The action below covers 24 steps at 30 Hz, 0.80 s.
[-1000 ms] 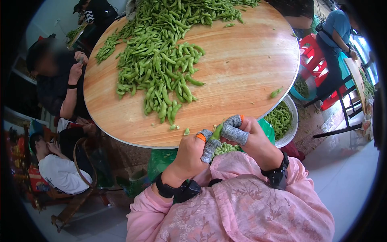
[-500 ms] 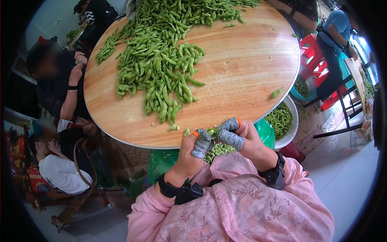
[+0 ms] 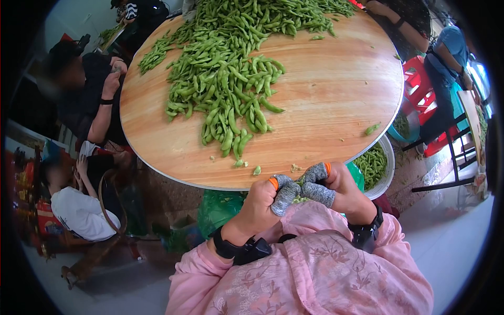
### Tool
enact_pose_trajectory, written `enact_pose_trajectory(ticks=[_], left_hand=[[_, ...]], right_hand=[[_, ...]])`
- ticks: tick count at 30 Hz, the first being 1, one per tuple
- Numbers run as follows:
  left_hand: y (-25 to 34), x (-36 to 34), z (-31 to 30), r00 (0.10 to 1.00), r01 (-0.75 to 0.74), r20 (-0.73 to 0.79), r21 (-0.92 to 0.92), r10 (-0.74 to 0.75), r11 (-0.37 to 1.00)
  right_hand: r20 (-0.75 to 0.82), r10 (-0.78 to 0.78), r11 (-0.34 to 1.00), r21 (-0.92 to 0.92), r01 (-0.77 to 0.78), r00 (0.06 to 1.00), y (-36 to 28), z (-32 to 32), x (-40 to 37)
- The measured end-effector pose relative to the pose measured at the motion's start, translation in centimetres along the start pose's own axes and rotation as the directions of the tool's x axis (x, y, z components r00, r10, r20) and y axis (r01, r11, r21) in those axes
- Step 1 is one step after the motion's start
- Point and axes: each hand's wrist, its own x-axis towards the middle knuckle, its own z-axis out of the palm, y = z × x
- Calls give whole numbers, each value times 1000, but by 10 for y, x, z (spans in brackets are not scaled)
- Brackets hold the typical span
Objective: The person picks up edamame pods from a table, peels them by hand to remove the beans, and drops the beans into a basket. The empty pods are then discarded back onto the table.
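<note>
My left hand point(image 3: 265, 200) and my right hand point(image 3: 338, 191) meet just off the near edge of the round wooden table point(image 3: 325, 105). Grey knitted finger covers, with bits of orange at the thumbs, sheathe the gripping fingers of both. Pinched between them is a green soybean pod point(image 3: 301, 181), mostly hidden by the fingertips. Beyond, a large heap of soybean pods point(image 3: 226, 79) spreads over the table, its nearest pods short of my left hand. One loose shelled bean point(image 3: 256, 170) lies by the edge. Below my hands, shelled beans point(image 3: 300, 199) show only slightly.
A white basket of pods point(image 3: 375, 165) stands right, below the table edge. Green plastic point(image 3: 220, 210) hangs under the table. A seated person in dark clothing point(image 3: 86, 100) and one in white point(image 3: 81, 218) are at left. Red chairs point(image 3: 417, 84) and more people are at right.
The view has shifted, so the table appears farther right. My hands remain together, turned so the pod between them is more hidden, and they cover more of the shelled beans below.
</note>
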Motion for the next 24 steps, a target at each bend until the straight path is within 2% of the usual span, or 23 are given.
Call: enact_pose_trajectory(ticks=[1, 3, 4, 6, 10, 12, 13, 15, 16, 17, 18, 19, 21, 22, 23, 24], left_hand=[[1, -1, -1, 1000, 2, -5, 1, -2, 1000], [1, -3, -2, 993, 109, 44, 73, -113, 991], [-2, -5, -1, 993, 109, 43, 74, -112, 991], [-9, -7, 3, 997, 71, -35, 62, -69, 996], [-5, -9, 3, 996, 83, -23, 107, -81, 991], [-5, -12, 1, 994, 108, -26, 223, -105, 969], [-6, -13, -4, 994, 110, -22, 222, -107, 969], [-10, -18, -21, 967, 175, -248, 484, -58, 857], [-13, -17, -31, 968, 175, -244, 484, -60, 857], [-17, -15, -42, 948, 236, -314, 584, -52, 777], [-22, -12, -49, 924, 300, -381, 668, -33, 681], [-28, -10, -51, 924, 301, -381, 667, -34, 682], [-35, -7, -54, 947, 274, -319, 762, -29, 587], [-32, -7, -48, 963, 150, -257, 766, 84, 624], [-26, -9, -41, 964, 146, -253, 766, 84, 626], [-16, -11, -33, 989, 83, -146, 734, 37, 674]], right_hand=[[5, 1, 1000, 1, -1, 1000, 2, 1, 0], [4, 18, 1000, 4, -18, 1000, 4, 2, 1], [6, 17, 1000, 4, -17, 1000, 4, 2, 1], [22, -23, 992, -124, 26, 999, 4, 2, 1], [-61, -17, 997, -74, 12, 998, 3, 6, 0], [-251, -43, 987, -158, 2, 967, 5, -1, -4], [-310, -72, 979, -205, 7, 948, 1, -13, -9], [-430, -142, 945, -328, -8, 892, -3, -48, -22], [-476, -152, 877, -469, -104, 866, -5, -67, -31], [-552, -157, 799, -558, -224, 819, -3, -85, -39], [-575, -213, 704, -651, -285, 790, -8, -94, -45], [-607, -262, 646, -688, -331, 750, -6, -105, -50], [-708, -244, 564, -660, -497, 663, -15, -110, -61], [-710, -245, 564, -659, -498, 661, -13, -114, -65], [-721, -267, 535, -663, -524, 639, -10, -118, -71], [-729, -291, 506, -666, -547, 619, -8, -120, -73]])
